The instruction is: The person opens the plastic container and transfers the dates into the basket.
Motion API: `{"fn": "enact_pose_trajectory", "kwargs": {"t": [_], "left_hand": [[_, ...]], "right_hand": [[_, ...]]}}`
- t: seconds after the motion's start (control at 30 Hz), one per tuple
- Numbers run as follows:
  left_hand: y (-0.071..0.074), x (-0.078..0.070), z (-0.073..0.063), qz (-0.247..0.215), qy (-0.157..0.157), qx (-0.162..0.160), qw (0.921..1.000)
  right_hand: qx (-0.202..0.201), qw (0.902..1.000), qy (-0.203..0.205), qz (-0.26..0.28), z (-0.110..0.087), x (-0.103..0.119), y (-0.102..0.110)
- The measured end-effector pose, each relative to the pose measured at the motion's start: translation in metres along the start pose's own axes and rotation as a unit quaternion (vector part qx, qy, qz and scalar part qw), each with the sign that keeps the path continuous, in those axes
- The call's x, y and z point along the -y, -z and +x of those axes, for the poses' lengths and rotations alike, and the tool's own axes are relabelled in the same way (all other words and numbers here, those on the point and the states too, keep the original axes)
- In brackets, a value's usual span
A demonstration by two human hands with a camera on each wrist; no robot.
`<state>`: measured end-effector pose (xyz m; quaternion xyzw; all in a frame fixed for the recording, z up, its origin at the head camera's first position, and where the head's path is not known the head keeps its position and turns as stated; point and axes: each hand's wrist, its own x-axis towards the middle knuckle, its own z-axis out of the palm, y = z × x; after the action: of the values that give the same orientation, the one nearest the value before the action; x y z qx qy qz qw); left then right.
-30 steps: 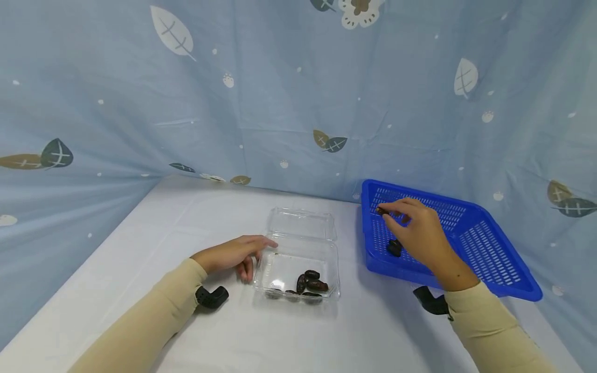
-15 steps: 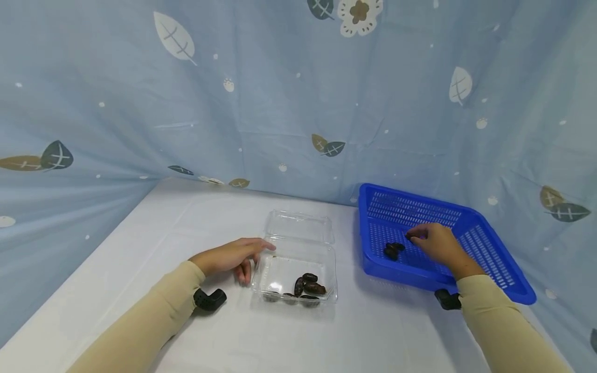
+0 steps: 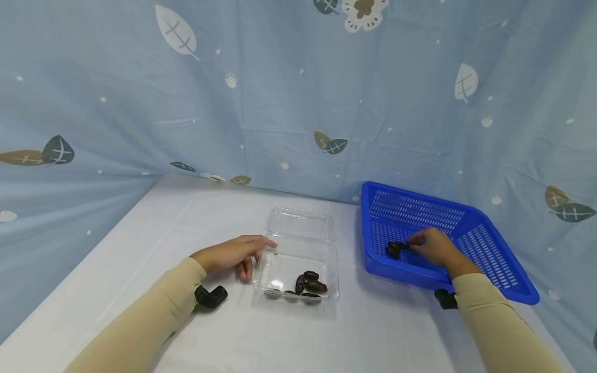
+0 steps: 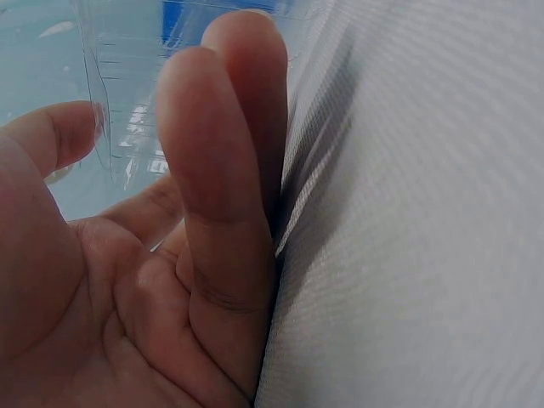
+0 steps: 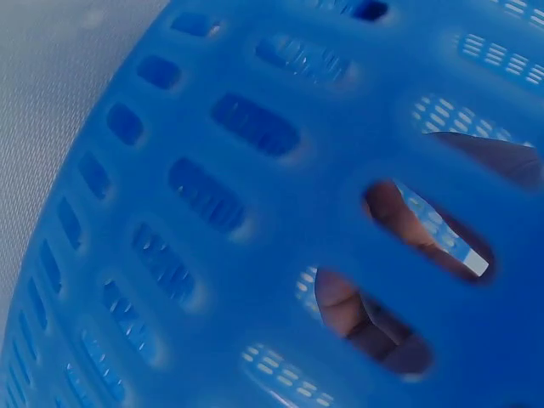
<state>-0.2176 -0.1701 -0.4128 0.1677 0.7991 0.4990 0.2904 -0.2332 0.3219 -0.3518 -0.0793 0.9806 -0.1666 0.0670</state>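
Note:
In the head view my left hand point(image 3: 235, 254) rests at the left side of an open clear plastic clamshell box point(image 3: 285, 267), one fingertip over its rim. Its lower fingers point(image 4: 221, 161) bend down against the tablecloth in the left wrist view. Several dark brown dates point(image 3: 315, 286) lie in the front right part of the box. My right hand point(image 3: 434, 247) reaches into a blue plastic basket point(image 3: 366, 228) and pinches a date point(image 3: 411, 248) beside other dates point(image 3: 393, 251) there. The right wrist view shows its fingers point(image 5: 344, 308) only through the basket's slots.
The basket's slotted wall stands between the right wrist and the dates. The clamshell's lid point(image 3: 302, 226) lies back behind its tray. White cloth covers the table point(image 3: 368, 326), and a blue patterned curtain point(image 3: 280, 103) hangs behind it.
My right hand has come down from above the basket with the date and moved right, then slightly left to the dates on its floor. My left hand keeps its place.

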Motion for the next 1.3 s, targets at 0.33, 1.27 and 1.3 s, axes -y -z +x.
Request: {"fn": "enact_pose_trajectory", "kwargs": {"t": [0.33,1.27,1.3], "left_hand": [[0.0,0.0,0.0,-0.006,0.002,-0.001,1.0],[-0.001,-0.002,-0.002,-0.016,0.0,-0.004,0.9999],[-0.001,-0.002,-0.001,-0.018,0.0,-0.004,0.9998]], "right_hand": [[-0.033,0.9993,0.019,-0.006,0.0,0.0,0.0],[-0.109,0.9337,0.277,0.199,-0.021,0.197,-0.059],[-0.101,0.9328,0.278,0.206,-0.02,0.201,-0.065]]}}
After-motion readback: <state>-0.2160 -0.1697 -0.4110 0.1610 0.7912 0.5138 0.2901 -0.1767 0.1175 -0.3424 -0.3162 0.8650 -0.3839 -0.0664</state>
